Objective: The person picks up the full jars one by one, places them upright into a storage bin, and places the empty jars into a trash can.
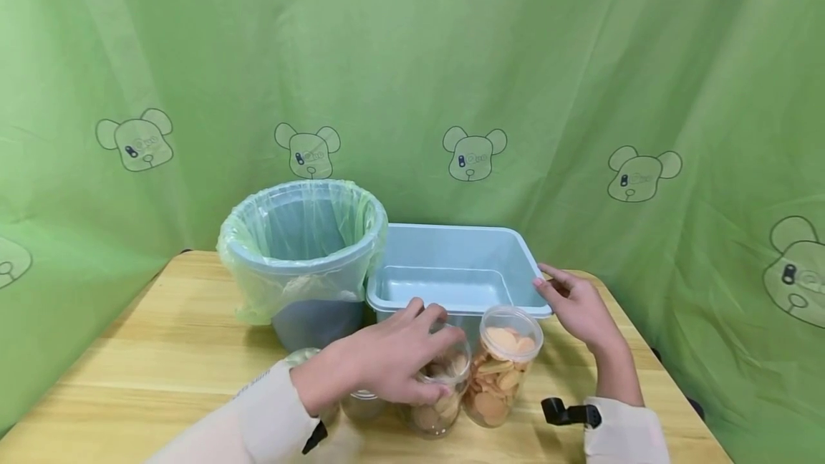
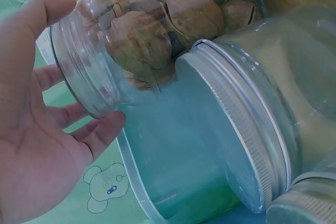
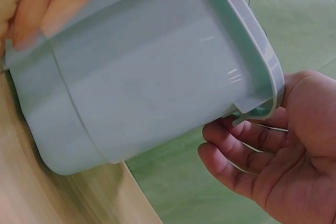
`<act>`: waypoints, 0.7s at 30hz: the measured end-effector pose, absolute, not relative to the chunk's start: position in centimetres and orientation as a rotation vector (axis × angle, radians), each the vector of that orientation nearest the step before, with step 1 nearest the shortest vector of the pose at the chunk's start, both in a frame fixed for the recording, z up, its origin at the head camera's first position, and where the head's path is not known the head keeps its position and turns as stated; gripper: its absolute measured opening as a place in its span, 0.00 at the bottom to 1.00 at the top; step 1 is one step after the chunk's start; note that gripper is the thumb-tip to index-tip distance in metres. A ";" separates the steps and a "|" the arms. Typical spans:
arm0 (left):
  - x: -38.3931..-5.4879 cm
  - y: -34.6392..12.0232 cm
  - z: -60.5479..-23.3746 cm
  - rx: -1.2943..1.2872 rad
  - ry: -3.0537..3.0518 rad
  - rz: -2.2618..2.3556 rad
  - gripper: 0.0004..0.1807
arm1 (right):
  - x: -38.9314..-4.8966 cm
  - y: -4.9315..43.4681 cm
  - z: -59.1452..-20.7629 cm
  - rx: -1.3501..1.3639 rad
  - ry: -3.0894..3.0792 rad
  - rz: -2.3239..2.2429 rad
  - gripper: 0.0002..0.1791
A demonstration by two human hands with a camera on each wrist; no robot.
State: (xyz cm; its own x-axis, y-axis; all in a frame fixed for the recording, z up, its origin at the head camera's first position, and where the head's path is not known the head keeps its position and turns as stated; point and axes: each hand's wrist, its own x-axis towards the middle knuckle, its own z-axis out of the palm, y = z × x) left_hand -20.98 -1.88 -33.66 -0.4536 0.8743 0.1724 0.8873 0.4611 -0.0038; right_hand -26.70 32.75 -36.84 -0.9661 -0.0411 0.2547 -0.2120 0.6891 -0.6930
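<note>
In the head view, my left hand reaches over a clear jar of walnuts and grips it near its top. The left wrist view shows the thumb and fingers around the threaded neck of this walnut jar, with no lid visible on it. My right hand holds the right corner of a light blue plastic basin. Seen from the right wrist, the fingers curl under the rim of the basin. Its inside looks bare in the head view.
Right of the walnuts stands a clear jar of round orange crisps. A jar with a silver screw lid is close by the left hand, partly hidden in the head view. A blue bin with a green liner stands left of the basin on the wooden table.
</note>
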 end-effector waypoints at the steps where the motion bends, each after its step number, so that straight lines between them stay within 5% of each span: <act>1: -21.0 -1.9 -33.7 -1.554 -2.551 -0.127 0.31 | -26.7 32.7 -36.8 0.204 -2.683 1.141 0.35; 21: -21.0 -2.1 -29.5 -1.561 -2.528 -0.121 0.34 | -26.8 32.6 -36.7 0.202 -2.695 1.148 0.34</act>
